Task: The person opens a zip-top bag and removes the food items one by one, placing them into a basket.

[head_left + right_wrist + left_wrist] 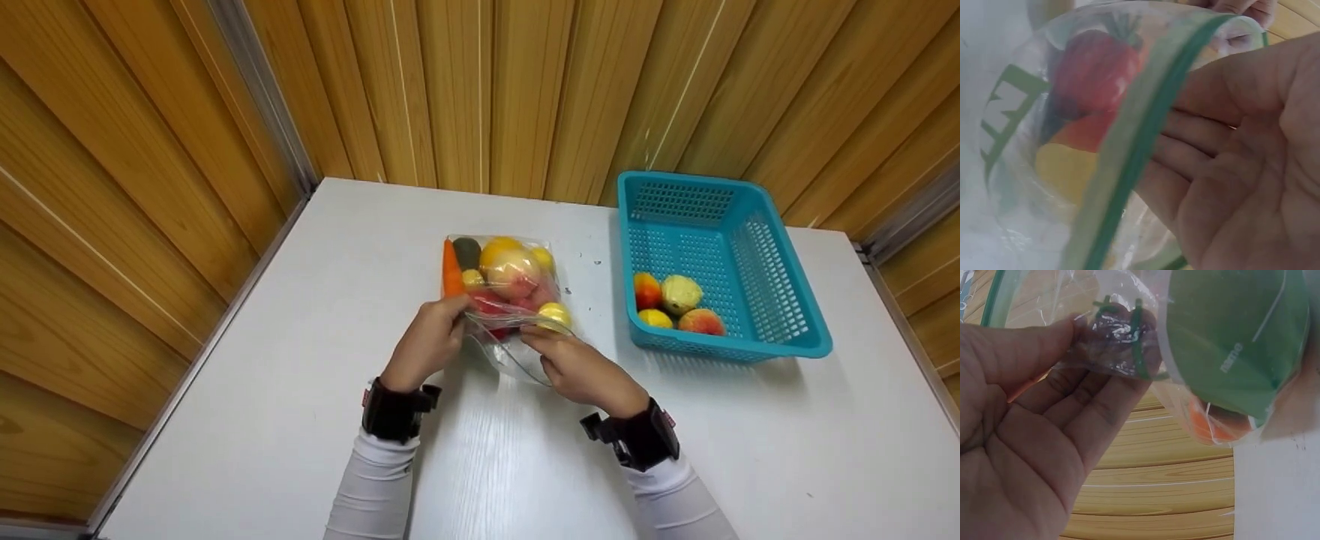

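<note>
"Left hand (427, 339) pinches the plastic bag (514, 358) at its left rim; right hand (589, 371) has straight fingers inside the near mouth. Handling?"

"Limp, slippery film, probably. Bag's left of the basket (750, 349); fruit (514, 271) adds weight, so rim holds suit."

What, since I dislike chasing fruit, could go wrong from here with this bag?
The mouth of the bag is open, so the yellow fruit near it might roll out if tipped. Bulky produce inside could keep the zip from closing. The left hand pinches thin plastic, which might slip or tear under load.
</note>
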### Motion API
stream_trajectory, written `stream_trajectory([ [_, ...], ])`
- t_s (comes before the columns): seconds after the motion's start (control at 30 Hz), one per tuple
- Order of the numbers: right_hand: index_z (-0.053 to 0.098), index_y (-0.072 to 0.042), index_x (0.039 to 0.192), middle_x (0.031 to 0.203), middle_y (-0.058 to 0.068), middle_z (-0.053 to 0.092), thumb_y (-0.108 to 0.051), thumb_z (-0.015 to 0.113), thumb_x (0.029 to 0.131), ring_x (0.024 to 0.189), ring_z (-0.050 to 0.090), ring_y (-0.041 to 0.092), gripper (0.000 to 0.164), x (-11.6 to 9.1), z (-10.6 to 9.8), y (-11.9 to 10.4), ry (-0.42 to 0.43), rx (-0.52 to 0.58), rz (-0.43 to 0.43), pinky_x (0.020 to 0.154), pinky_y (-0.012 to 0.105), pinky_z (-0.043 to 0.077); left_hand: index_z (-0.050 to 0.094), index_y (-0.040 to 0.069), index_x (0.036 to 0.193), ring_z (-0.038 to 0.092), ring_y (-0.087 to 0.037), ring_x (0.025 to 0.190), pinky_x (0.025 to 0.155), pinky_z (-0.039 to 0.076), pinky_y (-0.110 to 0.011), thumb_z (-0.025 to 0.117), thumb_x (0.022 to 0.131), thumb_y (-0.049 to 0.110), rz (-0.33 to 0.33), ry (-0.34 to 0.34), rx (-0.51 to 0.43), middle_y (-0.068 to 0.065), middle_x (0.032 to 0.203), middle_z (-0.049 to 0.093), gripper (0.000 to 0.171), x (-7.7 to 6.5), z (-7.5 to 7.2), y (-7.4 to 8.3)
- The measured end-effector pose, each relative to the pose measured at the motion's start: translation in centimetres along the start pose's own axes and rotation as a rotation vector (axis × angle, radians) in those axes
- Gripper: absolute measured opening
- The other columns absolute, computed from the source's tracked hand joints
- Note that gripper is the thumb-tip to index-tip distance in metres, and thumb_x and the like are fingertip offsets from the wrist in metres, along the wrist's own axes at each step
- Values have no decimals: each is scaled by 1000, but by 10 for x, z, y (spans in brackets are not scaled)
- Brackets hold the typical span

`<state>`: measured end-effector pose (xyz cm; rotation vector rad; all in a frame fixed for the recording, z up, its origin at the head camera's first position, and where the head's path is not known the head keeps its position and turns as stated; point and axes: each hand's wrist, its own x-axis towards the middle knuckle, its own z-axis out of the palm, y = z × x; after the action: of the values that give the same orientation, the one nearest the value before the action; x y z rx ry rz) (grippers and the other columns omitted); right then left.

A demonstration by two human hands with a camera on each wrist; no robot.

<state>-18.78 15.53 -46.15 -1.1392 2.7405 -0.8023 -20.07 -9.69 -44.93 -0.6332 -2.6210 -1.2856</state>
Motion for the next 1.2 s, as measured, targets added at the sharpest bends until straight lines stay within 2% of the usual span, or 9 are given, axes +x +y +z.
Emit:
stream_trajectory([
  [0.37,61,9,134,137,23,63,8,54,94,122,62,37,41,6,13,8,94,-54,-17,100,51,52,72,4,100,58,-17,76,71,51,-34,58,95,-9,29,8,13,-8,88,72,20,-1,0,0],
  [0.6,53,1,146,117,23,68,3,59,96,94,67,32,49,5,12,6,157,-103,59,83,49,58,72,3,101,60,-17,78,72,53,-34,55,95,-11,20,-3,-3,-8,91,74,23,-1,0,1],
  [0.67,51,0,146,119,25,67,2,60,95,92,67,32,52,5,12,6,184,-119,73,83,50,57,72,3,102,60,-17,78,73,53,-35,55,95,-11,15,-7,-3,-8,92,74,24,-1,0,2],
  [0.8,50,5,145,110,25,68,1,64,90,80,65,30,57,6,14,9,238,-176,81,76,50,57,73,3,103,62,-18,80,74,55,-36,53,93,-14,-1,-21,-20,-8,95,75,28,0,1,2],
  [0.87,50,7,143,96,21,67,0,66,89,72,62,27,56,6,16,11,252,-194,91,70,48,57,73,2,103,64,-18,82,75,56,-36,51,91,-15,-6,-29,-26,-9,98,76,30,0,2,2],
  [0.93,55,9,134,81,13,62,-1,66,89,65,58,23,47,6,17,13,259,-209,100,64,46,55,73,2,103,65,-19,84,76,56,-37,50,91,-17,-5,-33,-23,-9,100,77,32,0,2,3],
  [1.03,64,3,107,74,7,55,-1,66,89,63,54,21,18,6,18,17,258,-219,107,62,43,53,73,2,104,65,-19,86,78,56,-36,49,91,-17,4,-32,-8,-9,102,76,33,1,2,4],
  [1.13,64,-4,89,81,8,60,-1,66,89,68,55,23,4,6,18,19,251,-228,115,66,42,53,72,2,103,63,-18,83,75,55,-35,50,91,-16,10,-30,-1,-9,100,76,31,1,2,4],
  [1.2,66,-4,90,85,11,62,-1,66,90,70,55,24,3,5,18,20,237,-215,137,67,42,53,72,2,102,62,-18,81,74,55,-34,51,91,-16,12,-31,-1,-9,99,76,30,1,2,4],
])
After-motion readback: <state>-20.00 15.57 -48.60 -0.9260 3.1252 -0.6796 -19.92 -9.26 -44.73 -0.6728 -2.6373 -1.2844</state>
